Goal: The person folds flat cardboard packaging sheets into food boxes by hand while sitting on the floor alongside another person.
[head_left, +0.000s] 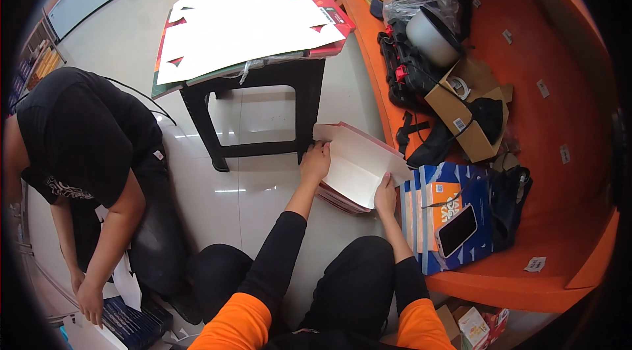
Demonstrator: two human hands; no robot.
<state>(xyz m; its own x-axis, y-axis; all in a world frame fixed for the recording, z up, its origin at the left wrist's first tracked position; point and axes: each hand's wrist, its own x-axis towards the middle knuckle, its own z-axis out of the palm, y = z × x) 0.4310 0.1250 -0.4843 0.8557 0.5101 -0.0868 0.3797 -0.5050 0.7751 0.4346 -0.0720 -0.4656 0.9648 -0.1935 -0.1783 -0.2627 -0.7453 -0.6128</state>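
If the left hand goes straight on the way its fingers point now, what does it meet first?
Probably the leg of the black stool. The left hand rests on the far edge of the folded white cardboard sheet, fingers pointing up-frame; depth is unclear.

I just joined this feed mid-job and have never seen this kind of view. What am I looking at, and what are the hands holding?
There is no machine here: a person wears a fisheye camera on the head, looking down, so edges bend. The two black-sleeved forearms from the bottom are theirs. The left hand and right hand hold a folded cardboard sheet, white inside, over a stack of similar sheets on the tiled floor. Ahead, a black stool carries more flat sheets. The orange shelf on the right holds blue boxes and a phone. A co-worker crouches at left.
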